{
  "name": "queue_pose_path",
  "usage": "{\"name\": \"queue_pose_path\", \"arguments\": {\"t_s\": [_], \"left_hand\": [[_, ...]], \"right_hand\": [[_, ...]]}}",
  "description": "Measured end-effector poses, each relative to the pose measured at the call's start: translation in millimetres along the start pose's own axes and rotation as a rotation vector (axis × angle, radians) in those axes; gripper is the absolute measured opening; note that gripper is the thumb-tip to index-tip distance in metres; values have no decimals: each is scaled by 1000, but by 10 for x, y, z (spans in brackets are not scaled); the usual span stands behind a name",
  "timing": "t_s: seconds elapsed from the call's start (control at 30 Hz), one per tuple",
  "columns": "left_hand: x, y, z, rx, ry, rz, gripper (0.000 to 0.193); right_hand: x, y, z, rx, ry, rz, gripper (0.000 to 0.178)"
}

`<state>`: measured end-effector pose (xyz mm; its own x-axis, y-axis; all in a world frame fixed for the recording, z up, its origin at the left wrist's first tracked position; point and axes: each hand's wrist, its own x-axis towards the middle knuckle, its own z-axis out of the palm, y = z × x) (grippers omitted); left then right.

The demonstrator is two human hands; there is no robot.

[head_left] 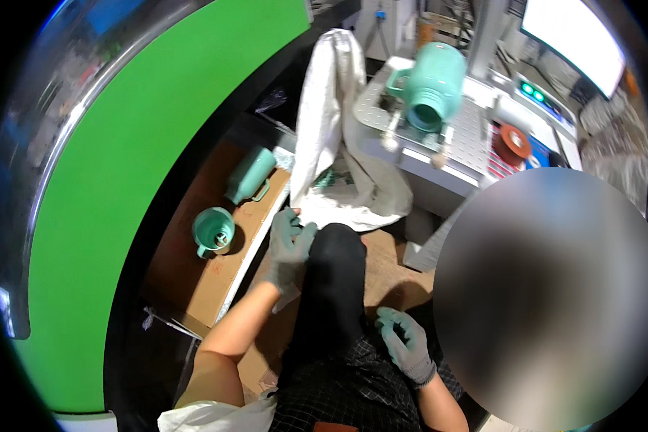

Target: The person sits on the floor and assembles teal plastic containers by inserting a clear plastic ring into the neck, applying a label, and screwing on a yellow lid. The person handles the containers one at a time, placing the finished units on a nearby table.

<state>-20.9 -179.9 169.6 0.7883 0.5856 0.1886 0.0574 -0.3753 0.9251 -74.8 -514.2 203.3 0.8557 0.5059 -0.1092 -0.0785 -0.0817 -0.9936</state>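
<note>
Grey work gloves with green-coated fingers cover both hands. Beside my raised knee is my left hand point(290, 243), its fingers and thumb apart with nothing seen between them; it is close to the lower edge of a white woven sack point(325, 108). My right hand point(406, 344) rests at my right thigh, fingers loosely curled, thumb apart and no object visible in it. On the left, a mint-green jug shell point(213, 229) stands mouth up in a cardboard box point(227, 288), and another mint-green jug point(252, 175) lies tilted behind it.
A larger mint-green jug point(436, 83) lies on a perforated metal worktable point(471, 147), its mouth toward me. An orange-brown roll point(512, 144), a device with green lights point(536, 92) and a bright screen point(574, 39) are at right. A green machine panel point(115, 187) curves along the left.
</note>
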Motion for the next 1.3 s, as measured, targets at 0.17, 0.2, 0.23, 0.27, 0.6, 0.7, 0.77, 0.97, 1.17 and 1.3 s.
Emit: {"name": "queue_pose_path", "arguments": {"t_s": [0.17,0.2,0.23,0.27,0.6,0.7,0.77,0.97,1.17,1.3], "left_hand": [[501,-1178,-573,825,43,-114,67],[594,-1411,-665,894,-10,-137,71],[656,-1657,-777,921,26,-152,71],[763,-1879,-872,947,59,-158,71],[1999,-3203,-1437,-514,671,-895,28],[1991,-3123,-842,553,136,-240,47],[1990,-2960,-828,672,109,-239,51],[1853,-2319,-386,368,748,-396,33],[1030,-278,-511,364,598,326,23],[335,1027,-423,540,279,875,38]], "right_hand": [[83,535,-179,-48,-18,203,28],[119,608,-155,-61,2,207,25],[148,648,-127,-67,-6,230,25],[181,659,-101,-71,-7,249,25],[406,711,-93,-103,-85,357,23],[296,838,-176,-186,36,463,19],[372,740,-101,-161,3,499,16],[356,732,-82,-195,-43,376,17],[202,659,-105,-59,95,207,19],[212,228,-146,45,214,100,25]]}}
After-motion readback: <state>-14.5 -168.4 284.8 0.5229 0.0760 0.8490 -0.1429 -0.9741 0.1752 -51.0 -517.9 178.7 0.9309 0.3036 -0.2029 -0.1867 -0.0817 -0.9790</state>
